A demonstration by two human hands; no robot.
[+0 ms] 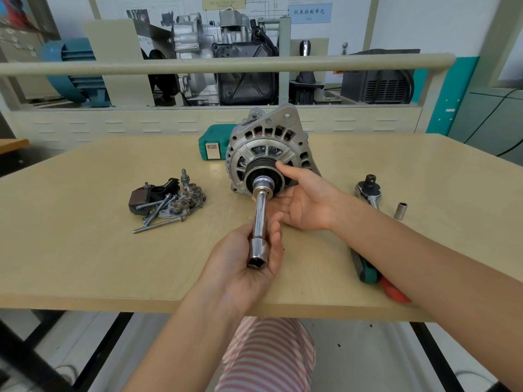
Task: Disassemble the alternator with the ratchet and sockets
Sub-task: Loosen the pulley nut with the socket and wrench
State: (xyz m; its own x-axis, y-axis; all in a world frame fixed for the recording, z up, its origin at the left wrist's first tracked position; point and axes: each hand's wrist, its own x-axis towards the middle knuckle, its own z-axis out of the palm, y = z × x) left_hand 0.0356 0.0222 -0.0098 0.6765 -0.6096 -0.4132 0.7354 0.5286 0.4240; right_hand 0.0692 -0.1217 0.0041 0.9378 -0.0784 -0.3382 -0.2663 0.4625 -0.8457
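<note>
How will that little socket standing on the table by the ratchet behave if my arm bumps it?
The small socket stands upright on one end, so it probably tips easily. Being a smooth metal cylinder, it would likely roll across the flat table. It looks rigid, unlikely to break.

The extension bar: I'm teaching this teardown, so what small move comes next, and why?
Probably reach the right hand for the ratchet and fit it: the extension bar, held by the left hand, sits on the pulley nut, its square end empty.
</note>
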